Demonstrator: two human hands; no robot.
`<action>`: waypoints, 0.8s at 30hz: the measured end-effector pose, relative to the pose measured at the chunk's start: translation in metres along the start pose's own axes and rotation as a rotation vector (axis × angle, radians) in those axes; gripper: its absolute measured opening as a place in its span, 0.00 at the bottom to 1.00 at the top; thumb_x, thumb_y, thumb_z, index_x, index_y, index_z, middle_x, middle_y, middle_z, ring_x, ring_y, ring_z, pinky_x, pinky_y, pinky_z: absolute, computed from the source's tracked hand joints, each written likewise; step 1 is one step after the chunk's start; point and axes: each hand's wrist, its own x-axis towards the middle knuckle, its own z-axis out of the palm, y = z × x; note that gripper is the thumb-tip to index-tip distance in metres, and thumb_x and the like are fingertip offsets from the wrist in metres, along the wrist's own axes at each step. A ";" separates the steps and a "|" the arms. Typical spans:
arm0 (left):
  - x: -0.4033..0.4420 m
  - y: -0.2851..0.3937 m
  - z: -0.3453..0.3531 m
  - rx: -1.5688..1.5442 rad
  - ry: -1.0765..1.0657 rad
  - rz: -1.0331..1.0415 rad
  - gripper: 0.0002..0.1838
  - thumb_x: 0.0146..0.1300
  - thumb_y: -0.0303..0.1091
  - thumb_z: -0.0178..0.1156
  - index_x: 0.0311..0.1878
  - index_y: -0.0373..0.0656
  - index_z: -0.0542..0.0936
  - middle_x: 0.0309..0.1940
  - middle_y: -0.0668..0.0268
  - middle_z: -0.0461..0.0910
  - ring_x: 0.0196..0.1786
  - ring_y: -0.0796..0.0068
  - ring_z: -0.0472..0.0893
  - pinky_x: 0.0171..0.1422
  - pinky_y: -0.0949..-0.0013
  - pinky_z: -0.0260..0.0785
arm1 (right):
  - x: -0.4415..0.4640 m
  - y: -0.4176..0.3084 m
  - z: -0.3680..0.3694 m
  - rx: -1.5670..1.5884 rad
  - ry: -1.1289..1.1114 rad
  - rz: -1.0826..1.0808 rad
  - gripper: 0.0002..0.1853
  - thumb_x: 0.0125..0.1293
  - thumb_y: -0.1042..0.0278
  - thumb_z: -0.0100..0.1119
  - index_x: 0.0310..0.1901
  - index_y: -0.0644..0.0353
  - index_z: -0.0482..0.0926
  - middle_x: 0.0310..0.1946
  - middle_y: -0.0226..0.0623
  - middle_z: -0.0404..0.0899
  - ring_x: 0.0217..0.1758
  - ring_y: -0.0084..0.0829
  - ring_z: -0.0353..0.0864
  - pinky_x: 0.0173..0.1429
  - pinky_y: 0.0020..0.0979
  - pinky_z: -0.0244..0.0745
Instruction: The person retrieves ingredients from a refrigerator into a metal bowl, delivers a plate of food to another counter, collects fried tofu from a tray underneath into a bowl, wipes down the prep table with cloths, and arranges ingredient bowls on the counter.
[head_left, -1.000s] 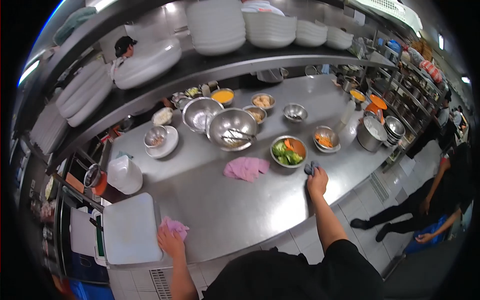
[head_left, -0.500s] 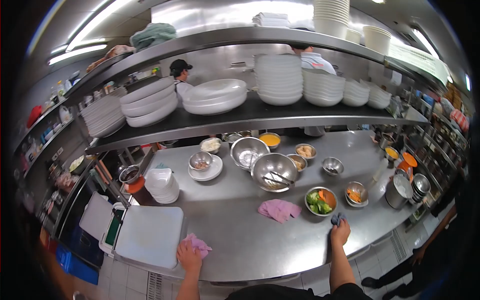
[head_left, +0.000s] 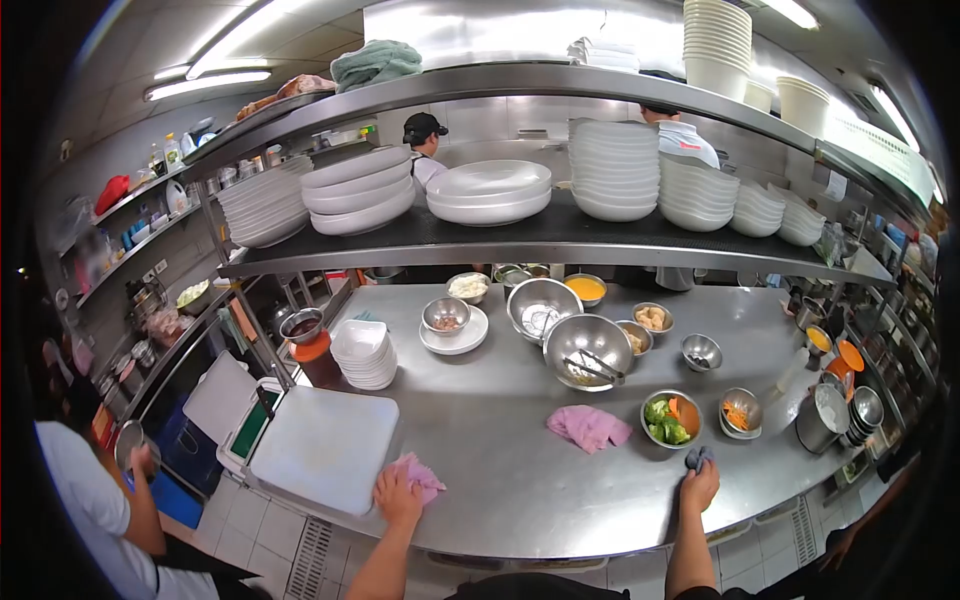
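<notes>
My left hand [head_left: 399, 495] presses down on a pink cloth [head_left: 424, 476] at the table's front edge, just right of the white cutting board [head_left: 325, 446]. Part of that cloth bunches out past my fingers. Over on the right, my right hand [head_left: 700, 484] grips a dark grey-blue cloth [head_left: 699, 458] against the steel table [head_left: 480, 480]. Just beyond it stands a metal bowl of broccoli and carrot [head_left: 671, 418]. A smaller bowl of shredded carrot [head_left: 740, 412] is to its right. A second pink cloth [head_left: 589, 428] lies crumpled between my hands.
Two large steel bowls [head_left: 587, 352] stand mid-table, tongs in the nearer one. Square white dishes [head_left: 364, 354] are stacked at left. A shelf [head_left: 560, 250] of white plates and bowls spans the table. A person in white [head_left: 85, 500] at left holds a round metal item [head_left: 129, 444].
The view has turned left, so the scene sits farther right in frame. A person in white has come into view at the left. Both hands keep their cloths at nearly the same table spots.
</notes>
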 end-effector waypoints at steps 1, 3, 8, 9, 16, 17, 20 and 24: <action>0.000 -0.001 0.000 0.000 0.002 -0.001 0.25 0.54 0.40 0.63 0.58 0.51 0.77 0.59 0.60 0.72 0.64 0.54 0.68 0.68 0.49 0.57 | 0.000 0.001 0.001 0.001 0.000 -0.001 0.23 0.57 0.72 0.63 0.56 0.63 0.78 0.62 0.46 0.74 0.65 0.47 0.70 0.70 0.41 0.64; 0.001 -0.002 0.002 0.021 0.013 0.019 0.26 0.53 0.40 0.64 0.58 0.50 0.77 0.59 0.61 0.72 0.64 0.54 0.68 0.68 0.49 0.58 | 0.000 0.001 0.001 0.008 -0.005 0.010 0.23 0.57 0.72 0.63 0.56 0.63 0.78 0.62 0.45 0.74 0.66 0.47 0.70 0.70 0.41 0.63; -0.001 -0.001 0.000 0.014 0.035 0.027 0.25 0.53 0.39 0.63 0.57 0.50 0.78 0.58 0.61 0.73 0.64 0.55 0.69 0.67 0.49 0.59 | 0.001 0.004 0.003 0.012 -0.012 0.014 0.23 0.57 0.72 0.63 0.56 0.62 0.78 0.63 0.44 0.73 0.66 0.46 0.70 0.71 0.41 0.63; -0.002 0.000 -0.001 0.003 0.033 0.022 0.25 0.53 0.39 0.63 0.57 0.49 0.78 0.58 0.61 0.73 0.63 0.55 0.69 0.67 0.49 0.59 | 0.000 0.005 0.004 0.020 -0.009 0.017 0.23 0.57 0.72 0.63 0.57 0.62 0.78 0.63 0.44 0.73 0.66 0.46 0.70 0.71 0.41 0.63; -0.001 0.000 0.001 0.034 0.049 0.045 0.25 0.54 0.39 0.62 0.58 0.49 0.77 0.58 0.61 0.73 0.62 0.55 0.70 0.66 0.50 0.59 | 0.001 0.004 0.004 0.000 -0.026 0.017 0.23 0.58 0.71 0.63 0.57 0.61 0.78 0.63 0.44 0.73 0.66 0.46 0.70 0.71 0.41 0.63; -0.001 0.000 0.001 0.038 0.054 0.050 0.26 0.54 0.39 0.62 0.58 0.49 0.77 0.58 0.61 0.73 0.62 0.54 0.70 0.66 0.50 0.59 | 0.001 0.004 0.004 0.004 -0.026 0.025 0.23 0.58 0.71 0.63 0.57 0.61 0.78 0.62 0.44 0.74 0.66 0.46 0.70 0.71 0.41 0.63; -0.002 -0.002 0.004 0.041 0.059 0.059 0.26 0.54 0.40 0.61 0.59 0.50 0.77 0.58 0.61 0.73 0.62 0.54 0.70 0.66 0.49 0.58 | 0.001 0.001 0.001 0.001 -0.031 0.033 0.23 0.58 0.71 0.63 0.57 0.62 0.78 0.62 0.45 0.74 0.65 0.47 0.70 0.70 0.41 0.63; -0.001 -0.003 0.005 0.031 0.026 0.037 0.26 0.55 0.41 0.60 0.60 0.50 0.76 0.60 0.60 0.72 0.65 0.53 0.68 0.68 0.50 0.56 | 0.001 -0.004 -0.004 -0.011 -0.038 0.029 0.23 0.58 0.71 0.63 0.57 0.62 0.78 0.62 0.44 0.74 0.65 0.47 0.71 0.70 0.41 0.64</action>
